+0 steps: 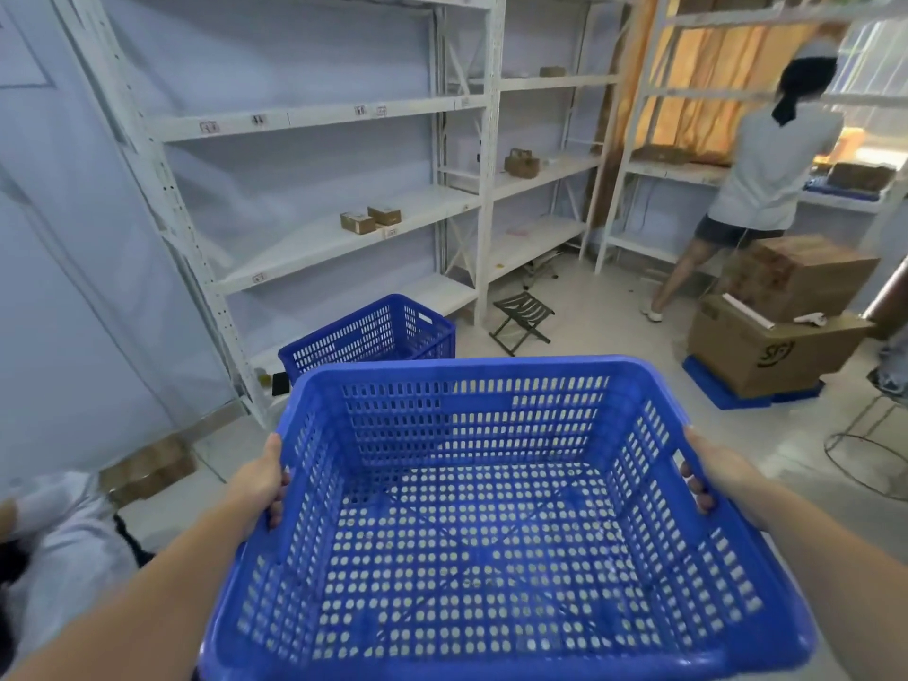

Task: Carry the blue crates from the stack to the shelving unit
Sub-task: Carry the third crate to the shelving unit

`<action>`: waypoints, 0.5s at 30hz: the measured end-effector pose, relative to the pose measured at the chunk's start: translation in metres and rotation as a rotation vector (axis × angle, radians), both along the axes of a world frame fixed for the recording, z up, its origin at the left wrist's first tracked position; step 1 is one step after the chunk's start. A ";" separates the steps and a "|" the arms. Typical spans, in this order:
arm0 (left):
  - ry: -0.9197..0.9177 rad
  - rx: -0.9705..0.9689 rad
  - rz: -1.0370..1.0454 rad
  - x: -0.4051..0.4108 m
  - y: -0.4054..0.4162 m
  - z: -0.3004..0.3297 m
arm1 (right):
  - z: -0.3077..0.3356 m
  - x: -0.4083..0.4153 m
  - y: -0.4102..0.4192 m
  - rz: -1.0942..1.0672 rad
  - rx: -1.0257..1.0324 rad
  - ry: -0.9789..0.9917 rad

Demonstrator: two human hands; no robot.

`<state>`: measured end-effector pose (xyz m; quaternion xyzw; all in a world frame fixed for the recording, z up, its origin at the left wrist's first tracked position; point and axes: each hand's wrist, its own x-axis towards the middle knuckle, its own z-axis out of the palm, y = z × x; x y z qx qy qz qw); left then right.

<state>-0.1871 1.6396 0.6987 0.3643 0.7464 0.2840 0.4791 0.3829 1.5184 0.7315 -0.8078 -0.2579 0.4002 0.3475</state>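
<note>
I hold an empty blue perforated crate (491, 533) out in front of me, off the floor. My left hand (263, 481) grips its left rim and my right hand (710, 479) grips its right rim, fingers curled through the handle slots. A second blue crate (368, 334) stands on the floor just beyond, beside the foot of the white shelving unit (314, 238). The shelving unit runs along the wall ahead and to the left, with mostly bare shelves.
Small cardboard boxes (371, 219) lie on a middle shelf. A folding stool (523, 319) stands on the floor ahead. Stacked cardboard boxes (771, 331) sit at the right. A person (766, 179) stands at the far right shelves. Another person's sleeve (64, 543) shows at lower left.
</note>
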 end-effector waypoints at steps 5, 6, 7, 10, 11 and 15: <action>0.013 0.020 0.012 0.013 0.092 0.009 | -0.005 0.019 0.109 0.026 -0.029 0.014; 0.012 0.021 0.013 0.015 0.111 0.009 | -0.007 0.024 0.133 0.034 -0.033 0.016; 0.014 0.021 0.020 0.017 0.131 0.009 | -0.010 0.029 0.158 0.044 -0.037 0.017; 0.008 0.028 0.064 0.023 0.187 0.006 | -0.015 0.037 0.232 0.075 -0.042 0.024; 0.006 0.035 0.078 0.024 0.205 0.005 | -0.016 0.039 0.258 0.088 -0.037 0.029; 0.023 0.079 0.148 0.029 0.269 0.003 | -0.018 0.039 0.358 0.143 -0.002 0.013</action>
